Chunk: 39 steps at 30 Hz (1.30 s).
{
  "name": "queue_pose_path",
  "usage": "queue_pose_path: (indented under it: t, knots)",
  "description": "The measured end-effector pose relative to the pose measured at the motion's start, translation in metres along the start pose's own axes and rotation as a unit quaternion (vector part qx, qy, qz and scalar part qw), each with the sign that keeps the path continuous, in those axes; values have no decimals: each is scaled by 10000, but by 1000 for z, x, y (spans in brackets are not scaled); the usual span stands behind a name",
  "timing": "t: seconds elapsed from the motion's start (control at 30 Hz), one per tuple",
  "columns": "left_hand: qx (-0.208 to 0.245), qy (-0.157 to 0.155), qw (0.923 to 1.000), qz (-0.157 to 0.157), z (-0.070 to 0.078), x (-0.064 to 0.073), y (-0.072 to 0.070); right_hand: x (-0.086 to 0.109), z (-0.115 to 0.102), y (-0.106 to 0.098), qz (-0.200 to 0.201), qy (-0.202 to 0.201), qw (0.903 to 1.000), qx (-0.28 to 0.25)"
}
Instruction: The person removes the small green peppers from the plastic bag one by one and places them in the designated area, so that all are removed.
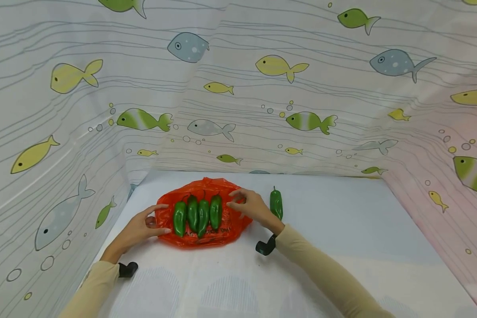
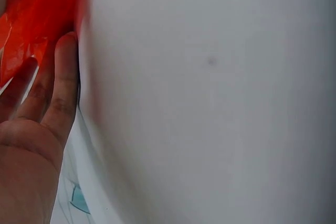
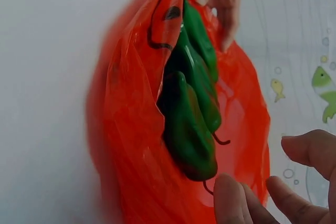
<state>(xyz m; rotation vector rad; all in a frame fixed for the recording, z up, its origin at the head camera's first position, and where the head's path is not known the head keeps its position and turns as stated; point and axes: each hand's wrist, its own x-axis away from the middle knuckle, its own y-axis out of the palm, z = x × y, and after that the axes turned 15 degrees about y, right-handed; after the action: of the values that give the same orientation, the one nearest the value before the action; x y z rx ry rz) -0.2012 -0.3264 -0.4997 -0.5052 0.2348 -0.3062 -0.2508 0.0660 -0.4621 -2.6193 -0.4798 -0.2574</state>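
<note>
Four green peppers lie side by side on a red plastic bag, covering part of its dark lettering. From the right wrist, the bag's raised edge covers part of the peppers, and only three can be made out.

The left hand touches the bag's left edge, thumb and forefinger wide apart; the left wrist view shows straight fingers against red film, its thumb side cut off. A brownish patch between them is too small to identify. The right hand is at the bag's right side, its thumb and fingers spread, holding nothing.

Just beyond it, a fifth pepper lies on the white tabletop, its lower end meeting the wrist. Fish-printed sheeting runs out of frame.
</note>
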Motion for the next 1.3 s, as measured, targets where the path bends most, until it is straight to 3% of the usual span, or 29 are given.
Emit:
queue_pose_path:
  t: [0.8, 1.3]
  knots:
    - [-12, -82, 10000, -28, -1, -3, 4, -32, -4, 37, -21, 399, 9985, 379]
    - [-142, 8, 9999, 1, 2, -1, 1, -50, -1, 46, -71, 594, 9980, 187]
